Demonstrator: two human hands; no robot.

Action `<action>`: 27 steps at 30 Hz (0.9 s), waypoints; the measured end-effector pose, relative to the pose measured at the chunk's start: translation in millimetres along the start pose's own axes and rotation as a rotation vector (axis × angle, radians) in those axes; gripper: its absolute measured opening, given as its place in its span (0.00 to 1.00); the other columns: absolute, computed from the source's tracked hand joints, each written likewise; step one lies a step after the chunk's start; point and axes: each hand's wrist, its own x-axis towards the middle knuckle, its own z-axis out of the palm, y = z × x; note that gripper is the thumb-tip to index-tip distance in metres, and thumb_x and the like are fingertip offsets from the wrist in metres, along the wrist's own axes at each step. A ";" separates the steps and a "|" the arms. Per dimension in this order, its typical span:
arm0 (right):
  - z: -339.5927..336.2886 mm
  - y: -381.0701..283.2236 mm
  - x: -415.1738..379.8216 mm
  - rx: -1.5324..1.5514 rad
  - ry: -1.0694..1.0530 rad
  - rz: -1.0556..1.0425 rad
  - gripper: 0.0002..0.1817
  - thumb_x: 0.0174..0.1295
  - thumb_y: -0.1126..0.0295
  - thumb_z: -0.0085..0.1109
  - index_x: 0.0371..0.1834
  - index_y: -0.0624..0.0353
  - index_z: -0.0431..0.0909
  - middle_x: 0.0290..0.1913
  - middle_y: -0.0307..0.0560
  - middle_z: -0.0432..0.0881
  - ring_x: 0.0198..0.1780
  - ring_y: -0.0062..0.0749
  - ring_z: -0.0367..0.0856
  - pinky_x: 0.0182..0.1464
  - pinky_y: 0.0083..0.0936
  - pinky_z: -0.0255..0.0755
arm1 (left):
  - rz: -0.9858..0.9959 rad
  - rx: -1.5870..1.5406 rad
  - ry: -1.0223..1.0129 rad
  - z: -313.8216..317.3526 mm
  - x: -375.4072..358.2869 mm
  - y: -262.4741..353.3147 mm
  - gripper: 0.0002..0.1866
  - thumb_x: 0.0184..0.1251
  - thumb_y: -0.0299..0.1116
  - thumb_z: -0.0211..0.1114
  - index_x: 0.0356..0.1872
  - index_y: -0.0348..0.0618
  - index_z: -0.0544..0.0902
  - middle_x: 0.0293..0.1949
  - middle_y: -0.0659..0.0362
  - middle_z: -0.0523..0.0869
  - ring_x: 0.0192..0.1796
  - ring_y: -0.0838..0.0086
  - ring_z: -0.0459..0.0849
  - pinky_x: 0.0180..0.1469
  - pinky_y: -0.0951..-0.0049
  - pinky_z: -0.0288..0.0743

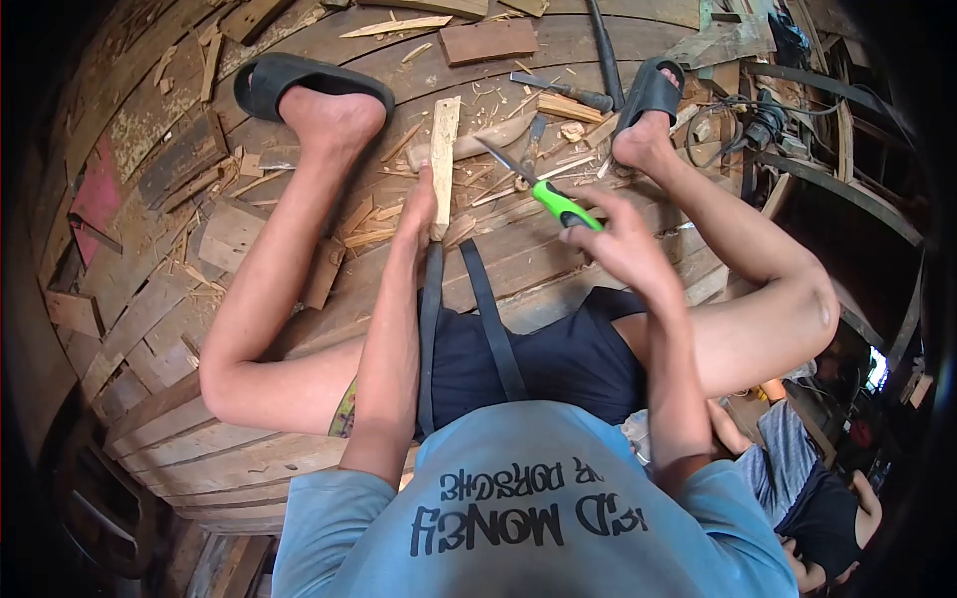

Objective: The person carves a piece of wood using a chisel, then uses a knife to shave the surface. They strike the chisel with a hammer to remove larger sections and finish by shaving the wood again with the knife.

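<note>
My left hand (420,207) is closed on the lower part of a pale wooden strip (447,149), which stands out away from me with a rough, whittled face. Between my fingers and thumb, my right hand (623,237) grips a knife (560,202) by its green and black handle. Its narrow blade points up and left towards the strip, apart from it. Behind the strip lies a smooth, curved piece of wood (498,136). A chisel-like tool (578,96) rests farther out, and another tool with a metal blade (535,135) lies near the knife tip.
Wood shavings and offcuts litter the plank floor (399,269) between my legs. A reddish wood block (488,42) and a dark rod (604,50) lie farther out. Cables (763,125) tangle at the right. Another person (812,488) is at the lower right.
</note>
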 end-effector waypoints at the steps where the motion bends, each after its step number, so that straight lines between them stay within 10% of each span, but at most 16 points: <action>1: -12.6 -7.9 -2.3 0.040 -0.066 0.005 0.26 0.56 0.76 0.63 0.61 0.64 0.77 0.34 0.44 0.83 0.28 0.22 0.79 0.32 0.21 0.76 | 0.009 0.017 -0.012 -1.2 -4.1 5.3 0.40 0.77 0.64 0.38 0.52 0.33 0.82 0.30 0.55 0.82 0.27 0.72 0.79 0.27 0.68 0.72; 6: -42.9 -34.2 2.3 -0.234 -0.022 -0.032 0.17 0.69 0.68 0.53 0.56 0.62 0.82 0.24 0.45 0.82 0.23 0.23 0.78 0.26 0.25 0.71 | -0.065 0.076 -0.141 -17.4 -9.1 20.2 0.36 0.79 0.62 0.37 0.44 0.37 0.82 0.23 0.60 0.77 0.23 0.74 0.75 0.25 0.69 0.69; 20: -45.0 -31.6 31.1 -0.373 0.078 -0.271 0.18 0.58 0.67 0.63 0.50 0.64 0.85 0.27 0.54 0.85 0.28 0.30 0.81 0.36 0.29 0.75 | 0.081 0.220 -0.246 -15.5 -20.5 44.6 0.29 0.71 0.63 0.52 0.36 0.43 0.76 0.17 0.64 0.71 0.12 0.79 0.66 0.12 0.74 0.58; 22: -55.1 -34.9 32.5 -0.333 0.067 -0.287 0.19 0.57 0.68 0.65 0.51 0.64 0.85 0.29 0.55 0.85 0.29 0.30 0.81 0.38 0.29 0.75 | 0.365 0.466 -0.079 -15.0 -11.3 41.2 0.29 0.61 0.57 0.67 0.43 0.37 0.79 0.28 0.50 0.82 0.32 0.62 0.82 0.39 0.61 0.78; 27: -82.7 -54.4 34.7 -0.390 0.084 -0.186 0.19 0.55 0.69 0.66 0.51 0.64 0.85 0.32 0.54 0.86 0.32 0.30 0.82 0.41 0.29 0.76 | 0.502 0.808 -0.014 -1.4 -21.0 92.6 0.28 0.58 0.46 0.69 0.49 0.30 0.82 0.42 0.38 0.85 0.48 0.53 0.85 0.53 0.58 0.76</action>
